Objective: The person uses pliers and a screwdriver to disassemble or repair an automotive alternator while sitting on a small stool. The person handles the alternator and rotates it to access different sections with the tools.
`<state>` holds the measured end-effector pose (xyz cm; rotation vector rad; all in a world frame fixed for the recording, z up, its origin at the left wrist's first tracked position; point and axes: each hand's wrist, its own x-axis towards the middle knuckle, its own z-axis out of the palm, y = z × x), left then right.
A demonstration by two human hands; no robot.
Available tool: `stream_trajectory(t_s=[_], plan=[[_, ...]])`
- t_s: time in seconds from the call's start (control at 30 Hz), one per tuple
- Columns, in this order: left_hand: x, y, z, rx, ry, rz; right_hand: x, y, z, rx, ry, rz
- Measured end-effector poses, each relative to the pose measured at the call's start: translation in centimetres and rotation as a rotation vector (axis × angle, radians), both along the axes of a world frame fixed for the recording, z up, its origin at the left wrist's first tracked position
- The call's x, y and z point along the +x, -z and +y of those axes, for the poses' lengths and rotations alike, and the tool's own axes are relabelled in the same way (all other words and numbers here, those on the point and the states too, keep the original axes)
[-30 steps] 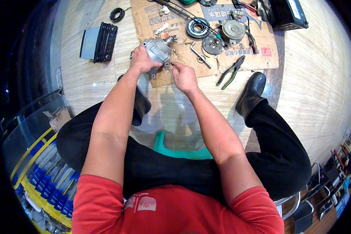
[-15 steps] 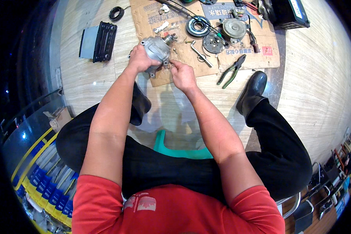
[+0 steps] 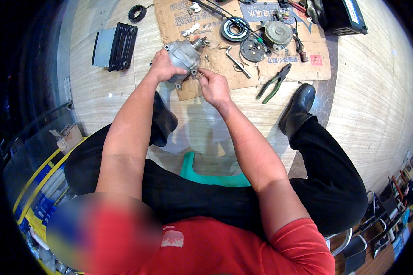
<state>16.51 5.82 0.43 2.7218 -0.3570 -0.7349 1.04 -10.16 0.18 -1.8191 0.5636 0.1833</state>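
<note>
My left hand is wrapped round a grey cast-metal compressor, gripping it from its left side with the thumb across the near face. The compressor is at the left front corner of a cardboard sheet, its shaft end pointing away to the upper right. At its right lower edge, beside a bolt lug, the thumb and forefinger of my right hand are pinched together. Whatever sits between those fingertips is too small to make out. Just right of them an L-shaped hex key lies on the cardboard.
The flattened cardboard carries a ring-shaped pulley, a round clutch plate and a round motor-like part with a cable. Pliers lie at its front edge. A car radio, black ring and black battery surround it.
Both hands keep their hold and barely move. The compressor has shifted very slightly to the left against the cardboard.
</note>
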Motion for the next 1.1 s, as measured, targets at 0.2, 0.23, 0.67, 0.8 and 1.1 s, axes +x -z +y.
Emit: stream_trajectory(t_s=[0.2, 0.23, 0.67, 0.8, 1.1], plan=[[0.1, 0.6, 0.1, 0.007, 0.016, -0.037, 0.2, -0.8, 0.3, -0.040, 0.012, 0.029], [0.0, 0.7, 0.1, 0.013, 0.011, -0.052, 0.3, -1.0, 0.4, -0.054, 0.017, 0.032], [2.0, 2.6, 2.2, -0.162, 0.106, -0.002, 2.6, -1.2, 2.1, -0.081, 0.128, -0.023], [2.7, 2.4, 2.9, -0.184, 0.025, 0.084, 3.6, -2.2, 3.3, 0.010, 0.226, -0.039], [1.2, 0.8, 2.2, -0.103, 0.006, 0.000, 4.9, -3.8, 3.8, -0.193, 0.112, 0.064]])
